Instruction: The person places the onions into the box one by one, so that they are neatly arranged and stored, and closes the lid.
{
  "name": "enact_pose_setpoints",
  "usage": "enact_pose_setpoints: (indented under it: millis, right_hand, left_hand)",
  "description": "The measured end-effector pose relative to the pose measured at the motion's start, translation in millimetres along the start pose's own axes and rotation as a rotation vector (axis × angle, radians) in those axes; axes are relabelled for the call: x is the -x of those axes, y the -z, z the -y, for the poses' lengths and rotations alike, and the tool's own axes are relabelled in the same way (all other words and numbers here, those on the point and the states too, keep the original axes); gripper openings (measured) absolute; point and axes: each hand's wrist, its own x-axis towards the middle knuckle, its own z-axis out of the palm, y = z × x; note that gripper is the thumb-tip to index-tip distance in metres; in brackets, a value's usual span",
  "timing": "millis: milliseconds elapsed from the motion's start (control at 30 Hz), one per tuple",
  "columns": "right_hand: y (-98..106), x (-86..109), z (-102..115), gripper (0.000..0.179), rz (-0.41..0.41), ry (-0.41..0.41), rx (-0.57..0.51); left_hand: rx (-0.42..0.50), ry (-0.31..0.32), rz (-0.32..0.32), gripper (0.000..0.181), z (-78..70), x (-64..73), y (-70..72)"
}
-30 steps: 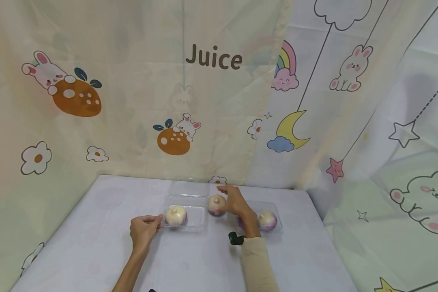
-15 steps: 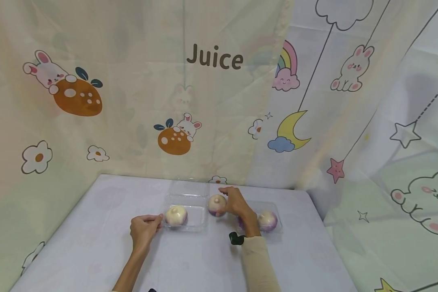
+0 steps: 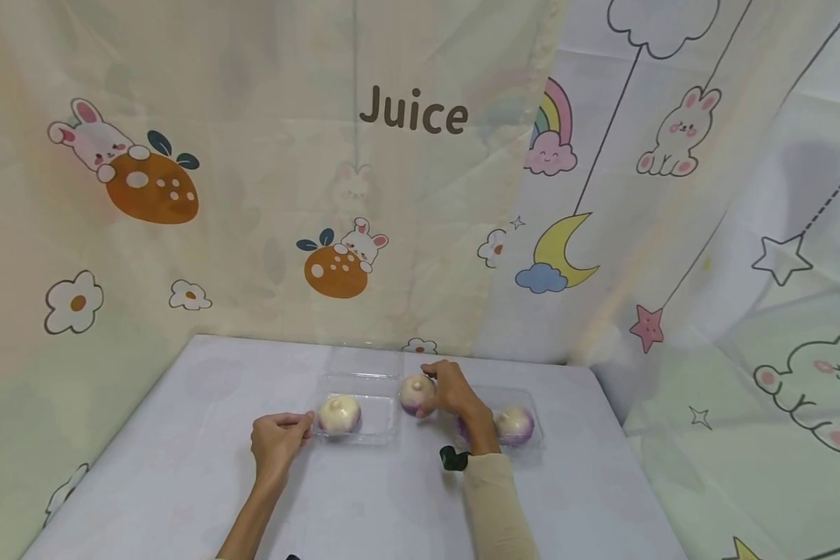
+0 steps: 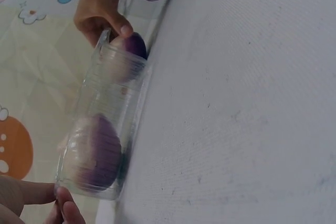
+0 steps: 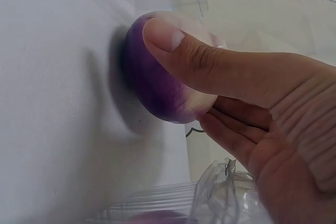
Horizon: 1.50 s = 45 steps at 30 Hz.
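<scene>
Thumb and fingers of my right hand (image 3: 451, 390) grip a round purple-and-white turnip (image 3: 417, 394), pale side up in the head view. It is between two clear plastic boxes; whether it touches the table cannot be told. My left hand (image 3: 278, 445) pinches the near left edge of the left clear plastic box (image 3: 376, 439), whose lid (image 3: 362, 363) lies folded back. Inside that box, on its left side, sits a second turnip (image 3: 339, 414). In the right wrist view my thumb (image 5: 165, 35) presses the purple side of the gripped turnip (image 5: 152, 85).
A right-hand clear plastic box (image 3: 530, 397) holds a turnip (image 3: 515, 425) and a purple one (image 3: 464, 428) partly hidden behind my right wrist. White cloth covers the table (image 3: 385, 505). A printed curtain (image 3: 252, 155) hangs behind the table's far edge.
My right hand's fingers have drawn in slightly closer around the turnip. The left hand and both boxes stay put.
</scene>
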Motion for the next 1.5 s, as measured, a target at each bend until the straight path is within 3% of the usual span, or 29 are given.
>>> enact_pose_setpoints:
  millis: [433,1033,1500]
  right_hand:
    - [-1.3,-0.9,-0.2,0.095,-0.009,-0.008,0.041]
    - [-1.1,-0.6,0.3,0.077,-0.041,0.108,0.026]
    - [1.4,-0.1,-0.2,0.074,-0.045,0.049,-0.035]
  left_hand:
    - [-0.008,0.001,-0.009,0.026,1.1,-0.8,-1.8]
    - [-0.012,0.004,-0.004,0.026,0.1,-2.2,-1.3]
    - [-0.019,-0.006,-0.006,0.025,-0.5,-0.6,-2.1]
